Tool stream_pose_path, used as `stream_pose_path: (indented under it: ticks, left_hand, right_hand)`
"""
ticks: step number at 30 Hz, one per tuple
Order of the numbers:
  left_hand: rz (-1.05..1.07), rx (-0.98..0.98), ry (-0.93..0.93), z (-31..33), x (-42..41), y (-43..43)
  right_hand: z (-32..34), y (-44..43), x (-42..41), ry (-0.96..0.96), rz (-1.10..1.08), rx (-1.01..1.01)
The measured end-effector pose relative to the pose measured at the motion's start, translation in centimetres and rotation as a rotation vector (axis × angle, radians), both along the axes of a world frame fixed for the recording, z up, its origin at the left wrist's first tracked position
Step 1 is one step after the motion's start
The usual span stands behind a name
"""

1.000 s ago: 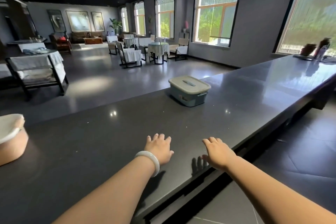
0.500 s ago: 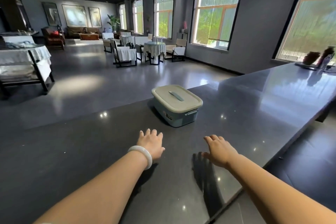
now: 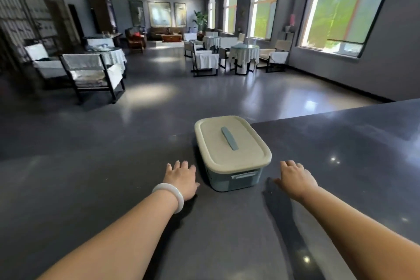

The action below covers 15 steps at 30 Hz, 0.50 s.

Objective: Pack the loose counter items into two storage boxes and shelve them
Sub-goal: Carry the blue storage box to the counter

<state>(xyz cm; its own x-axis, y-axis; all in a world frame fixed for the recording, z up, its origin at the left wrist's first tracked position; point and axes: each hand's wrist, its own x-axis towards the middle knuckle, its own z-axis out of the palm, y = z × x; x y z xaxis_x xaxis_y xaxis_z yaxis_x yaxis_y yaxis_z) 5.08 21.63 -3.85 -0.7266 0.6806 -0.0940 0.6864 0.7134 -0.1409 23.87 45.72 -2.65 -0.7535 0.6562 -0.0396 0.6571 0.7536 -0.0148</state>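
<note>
One lidded box (image 3: 231, 154) between two empty hands.

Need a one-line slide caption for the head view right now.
Both open hands, left hand and right hand, flank a lidded blue storage box on the dark counter, neither touching it.

No text or label can be read anywhere.

Far beyond the hands, across a glossy grey floor (image 3: 159, 107), stand cloth-draped tables (image 3: 244, 52) with dark-framed chairs (image 3: 91, 75), tall windows (image 3: 341, 7) along the wall to the right, framed pictures (image 3: 159, 14) on the end wall, and a potted plant (image 3: 200, 20) beside them.
</note>
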Motion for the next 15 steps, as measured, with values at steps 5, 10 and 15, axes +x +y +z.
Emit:
stream_pose_path:
  ticks: [5,10,15]
  left_hand:
    - [0.254,0.107,-0.022,0.6,-1.5,4.5]
    - [0.525,0.376,-0.193,0.8,-2.9,8.2]
    - [0.696,0.710,-0.475,0.2,-5.2,10.3]
  right_hand:
    - [0.6,7.6,-4.3,0.084,0.042,-0.074]
    - [0.7,10.3,-9.4,0.193,0.017,-0.329]
    - [-0.9,10.9,-13.8,0.260,0.020,-0.531]
